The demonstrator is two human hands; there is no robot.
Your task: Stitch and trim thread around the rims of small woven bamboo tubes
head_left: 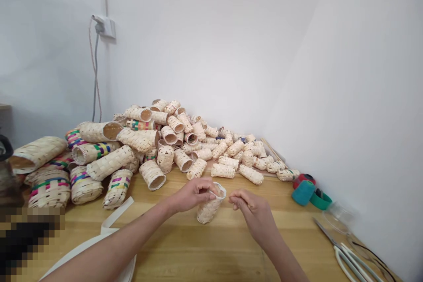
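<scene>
1. The left hand (192, 195) grips the rim of a small, pale, woven-strip cylinder (207, 212), thumb outside, the other fingertips at its mouth.
2. This cylinder stands tilted over the smooth, yellowish wooden table (185, 251), between the two hands, its open mouth edged in white.
3. The right hand (254, 209) is curled just beside that rim, thumb and forefinger pinched together; whether anything fine is between them cannot be told.
4. Behind lies a heap of rough, pale woven tubes (140, 140), some banded in coloured strips; several open mouths show tan insides.
5. At right, a turquoise cone of thread (303, 192) leans near a round green plastic holder (321, 202) with a dark object inside.
6. Nearby are a clear round plastic container (339, 216), contents unclear, and white-handled metal scissors (343, 250).
</scene>
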